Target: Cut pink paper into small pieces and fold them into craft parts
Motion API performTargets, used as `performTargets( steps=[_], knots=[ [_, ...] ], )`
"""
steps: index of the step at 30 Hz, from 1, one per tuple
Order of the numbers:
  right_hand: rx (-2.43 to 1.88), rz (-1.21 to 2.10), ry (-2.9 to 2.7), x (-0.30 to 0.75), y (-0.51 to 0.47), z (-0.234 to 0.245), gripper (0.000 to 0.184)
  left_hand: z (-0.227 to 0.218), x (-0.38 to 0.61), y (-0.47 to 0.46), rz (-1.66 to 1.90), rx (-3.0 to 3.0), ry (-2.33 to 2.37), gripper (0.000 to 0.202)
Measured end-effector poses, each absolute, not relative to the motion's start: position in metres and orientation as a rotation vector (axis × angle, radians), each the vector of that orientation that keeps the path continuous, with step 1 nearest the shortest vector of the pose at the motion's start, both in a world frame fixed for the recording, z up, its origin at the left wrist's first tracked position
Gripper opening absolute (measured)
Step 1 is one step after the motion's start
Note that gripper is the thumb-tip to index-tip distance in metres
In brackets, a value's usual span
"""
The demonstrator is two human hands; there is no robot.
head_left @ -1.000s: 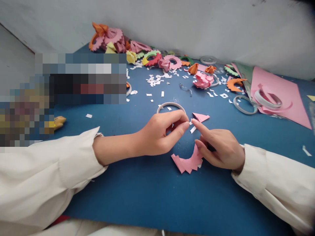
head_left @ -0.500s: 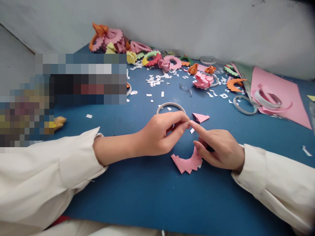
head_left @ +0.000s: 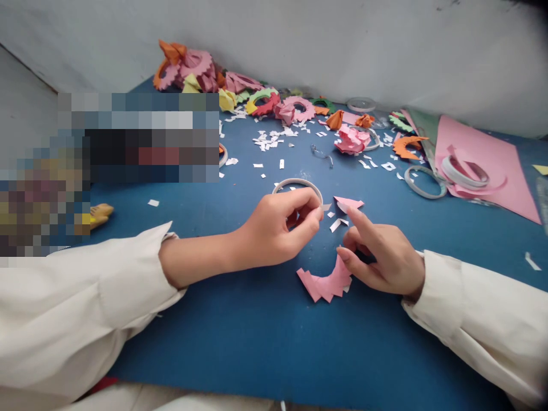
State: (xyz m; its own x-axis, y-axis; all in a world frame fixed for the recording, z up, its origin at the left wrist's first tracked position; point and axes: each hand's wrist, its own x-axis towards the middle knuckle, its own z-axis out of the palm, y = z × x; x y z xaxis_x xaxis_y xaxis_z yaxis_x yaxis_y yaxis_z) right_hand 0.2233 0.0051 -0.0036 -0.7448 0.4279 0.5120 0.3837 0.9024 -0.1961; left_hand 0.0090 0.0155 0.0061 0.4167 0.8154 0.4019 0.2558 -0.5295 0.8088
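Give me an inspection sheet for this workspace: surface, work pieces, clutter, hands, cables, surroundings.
Surface: flat blue tabletop, littered with small flat white scraps.
Work pieces: curved pink paper piece with overlapping segments and folded pink paper triangle, lying apart.
Clutter: heap of pink and orange toothed paper shapes at the back; large pink paper sheet at the right.
Left hand: fingertips pinch a small whitish strip; a thin whitish ring shows behind, contact unclear.
Right hand: index finger extended, thumb apart.
Cables: nothing seen.
Surroundings: pale grey wall behind; pixelation hides part of the left side.
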Motion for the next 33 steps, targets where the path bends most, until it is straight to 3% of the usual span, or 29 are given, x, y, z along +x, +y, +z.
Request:
performTargets(
  steps=[7,12,22,33],
  knots=[
    [-0.625,0.130,-2.471,0.2252,0.0038,-0.0031,0.067,0.0090,0.0060,0.0152,1.115,1.893,0.948,0.028],
    [-0.630,0.099,-2.460,0.2238,0.0032,-0.0023,0.060,0.0039,0.0066,0.0167,1.122,1.740,0.891,0.006],
    [-0.648,0.074,-2.474,0.2244,0.0023,-0.0029,0.056,0.0089,0.0065,0.0159,0.954,1.841,0.763,0.024],
    [-0.658,0.044,-2.488,0.2245,0.0024,-0.0035,0.053,0.0083,0.0069,0.0164,0.912,1.844,0.838,0.025]
  ],
)
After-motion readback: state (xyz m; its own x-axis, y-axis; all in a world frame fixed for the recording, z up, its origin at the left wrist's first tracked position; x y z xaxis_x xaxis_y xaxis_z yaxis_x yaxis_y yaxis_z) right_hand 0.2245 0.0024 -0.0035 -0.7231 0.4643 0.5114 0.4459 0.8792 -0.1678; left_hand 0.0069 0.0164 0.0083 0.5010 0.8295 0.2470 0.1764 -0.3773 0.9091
